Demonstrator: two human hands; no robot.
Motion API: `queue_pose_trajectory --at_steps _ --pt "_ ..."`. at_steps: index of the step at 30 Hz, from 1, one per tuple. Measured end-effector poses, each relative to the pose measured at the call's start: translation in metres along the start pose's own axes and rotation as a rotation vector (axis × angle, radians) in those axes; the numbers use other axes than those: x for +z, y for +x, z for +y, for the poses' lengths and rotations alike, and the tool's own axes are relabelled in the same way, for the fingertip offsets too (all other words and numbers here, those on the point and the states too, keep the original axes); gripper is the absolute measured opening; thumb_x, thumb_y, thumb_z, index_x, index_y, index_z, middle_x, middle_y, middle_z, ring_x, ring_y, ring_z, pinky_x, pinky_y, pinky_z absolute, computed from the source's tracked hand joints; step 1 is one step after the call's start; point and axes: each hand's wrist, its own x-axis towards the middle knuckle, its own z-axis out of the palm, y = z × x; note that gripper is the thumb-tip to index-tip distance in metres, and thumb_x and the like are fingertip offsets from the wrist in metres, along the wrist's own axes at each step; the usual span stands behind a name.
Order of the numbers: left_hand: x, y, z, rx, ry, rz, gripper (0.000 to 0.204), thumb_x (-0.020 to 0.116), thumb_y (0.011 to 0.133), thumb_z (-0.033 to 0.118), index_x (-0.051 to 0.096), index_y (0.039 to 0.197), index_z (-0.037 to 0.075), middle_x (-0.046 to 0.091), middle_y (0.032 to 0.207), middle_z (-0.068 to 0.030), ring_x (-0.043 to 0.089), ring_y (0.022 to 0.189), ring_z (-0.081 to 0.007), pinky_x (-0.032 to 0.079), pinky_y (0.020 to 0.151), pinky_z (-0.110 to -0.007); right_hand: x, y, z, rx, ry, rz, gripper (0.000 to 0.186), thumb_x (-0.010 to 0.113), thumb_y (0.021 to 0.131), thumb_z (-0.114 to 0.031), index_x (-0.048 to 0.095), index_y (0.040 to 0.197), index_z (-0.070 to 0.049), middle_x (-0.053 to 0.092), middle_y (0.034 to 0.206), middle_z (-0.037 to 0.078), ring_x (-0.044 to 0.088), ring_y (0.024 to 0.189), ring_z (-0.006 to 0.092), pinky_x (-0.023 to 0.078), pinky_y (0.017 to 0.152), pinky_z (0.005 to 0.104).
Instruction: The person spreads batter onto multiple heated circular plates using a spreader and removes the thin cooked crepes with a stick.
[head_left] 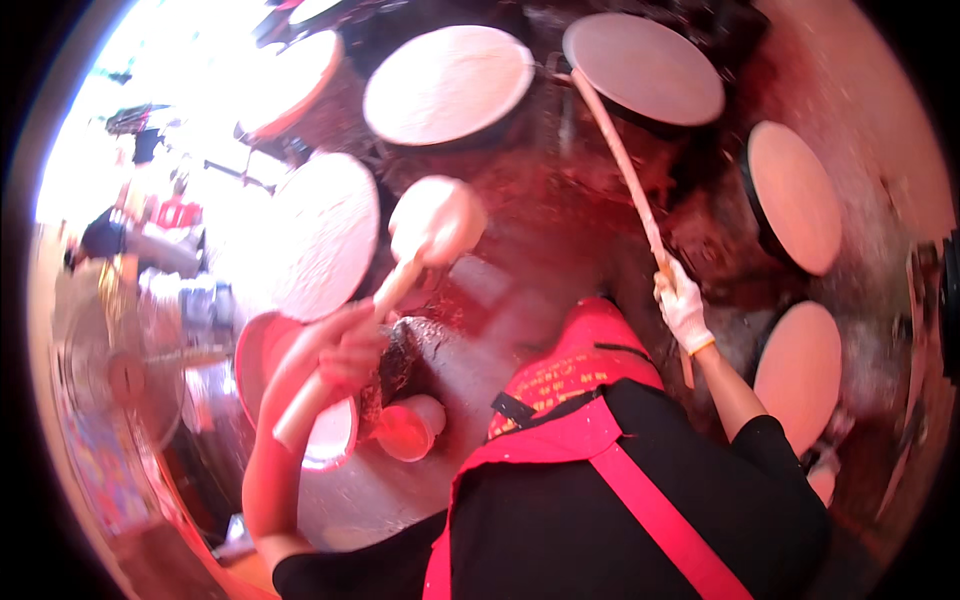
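My left hand (pixel 350 345), bare and slightly blurred, is closed around the thick pale handle of a round-headed tool like a ladle (pixel 438 215). Its pale, rounded head is raised to the right of a large white-topped round griddle (pixel 325 235). In a white glove, my right hand (pixel 683 308) grips a long wooden stick (pixel 622 160). The far tip of the stick reaches the left edge of another round griddle (pixel 645 68) with a greyish-white top; its lower end hangs past my wrist.
More round pale-topped griddles form an arc, including one at the far middle (pixel 448 85) and two on the right (pixel 795 197). Beneath my left forearm are a red-rimmed tub (pixel 255 345) and a small red bucket (pixel 408 430). A fan (pixel 125 380) stands at far left.
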Motion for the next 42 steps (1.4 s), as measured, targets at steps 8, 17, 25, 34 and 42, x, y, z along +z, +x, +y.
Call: queue_pose_trajectory --at_steps 8,17,25,34,42 --pt "0.177 0.17 0.053 0.001 0.732 -0.154 0.02 0.044 0.09 0.004 0.042 0.106 -0.008 0.043 0.071 -0.0012 0.044 0.052 -0.0083 0.037 0.044 -0.02 -0.044 -0.011 -0.08 -0.055 0.351 0.086 0.046 0.046 0.098 -0.039 0.051 0.131 -0.007 0.051 0.065 -0.002 0.036 0.044 0.001 0.027 0.039 0.0178" --pt "0.232 0.238 0.015 1.305 2.39 0.102 0.021 0.066 0.073 0.009 0.06 0.089 -0.003 0.061 0.062 -0.0069 0.06 0.049 -0.015 0.048 0.046 -0.03 -0.06 0.058 -0.181 -0.52 -0.413 0.363 0.042 0.052 0.096 -0.021 0.047 0.137 -0.019 0.065 0.088 0.012 0.062 0.069 0.0281 0.05 0.065 0.0342" --pt "0.213 0.307 -0.03 1.215 1.912 0.049 0.019 0.062 0.076 0.007 0.051 0.089 -0.002 0.055 0.06 -0.0082 0.053 0.041 -0.0156 0.04 0.035 -0.03 -0.048 0.009 -0.128 0.234 0.755 0.235 0.039 0.05 0.097 -0.023 0.051 0.135 -0.03 0.04 0.061 -0.007 0.032 0.039 0.0033 0.029 0.034 0.019" --pt "0.224 0.326 -0.034 1.186 1.427 -0.237 0.02 0.051 0.092 0.017 0.049 0.097 -0.002 0.055 0.064 -0.009 0.051 0.044 -0.0174 0.043 0.041 -0.031 -0.001 0.019 -0.053 -0.173 -0.053 0.643 0.043 0.055 0.093 -0.023 0.049 0.135 -0.02 0.056 0.127 0.008 0.057 0.111 0.031 0.047 0.088 0.0336" --pt "0.211 0.245 -0.018 0.903 1.324 -0.277 0.022 0.05 0.096 0.024 0.056 0.099 0.003 0.051 0.075 -0.0013 0.046 0.058 -0.009 0.039 0.053 -0.024 0.006 0.126 -0.098 -0.137 0.421 0.675 0.039 0.05 0.096 -0.025 0.05 0.135 -0.02 0.063 0.09 0.01 0.062 0.071 0.0247 0.048 0.059 0.0342"
